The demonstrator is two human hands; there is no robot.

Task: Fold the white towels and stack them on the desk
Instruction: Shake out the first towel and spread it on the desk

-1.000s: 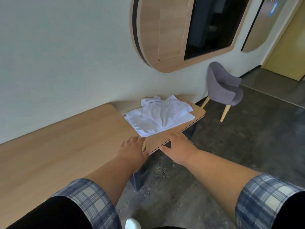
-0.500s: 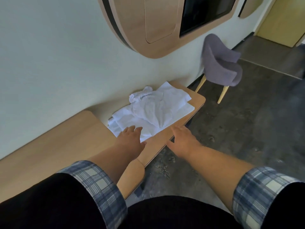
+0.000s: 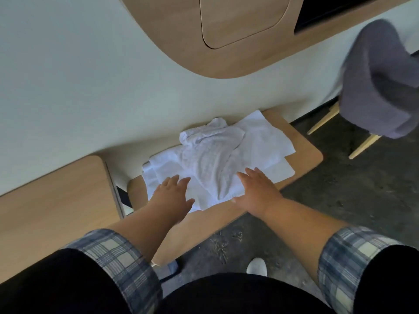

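A pile of white towels (image 3: pixel 215 155) lies rumpled on the low wooden desk (image 3: pixel 303 152) against the wall. One textured towel is bunched on top of flatter ones spread beneath it. My left hand (image 3: pixel 172 196) lies flat with straight fingers on the near left part of the pile. My right hand (image 3: pixel 258 191) is spread over the near right edge of the bunched towel, fingers straight. Neither hand grips any cloth.
A higher wooden counter (image 3: pixel 52 200) stands to the left with a gap between it and the desk. A grey upholstered chair (image 3: pixel 381 87) with pale legs stands at the right. A wooden wall panel (image 3: pixel 226 35) hangs above. Dark concrete floor (image 3: pixel 340 211) lies beyond the desk's front edge.
Both hands have moved forward from the desk's front edge onto the towels. The view has closed in and tilted down over the pile.
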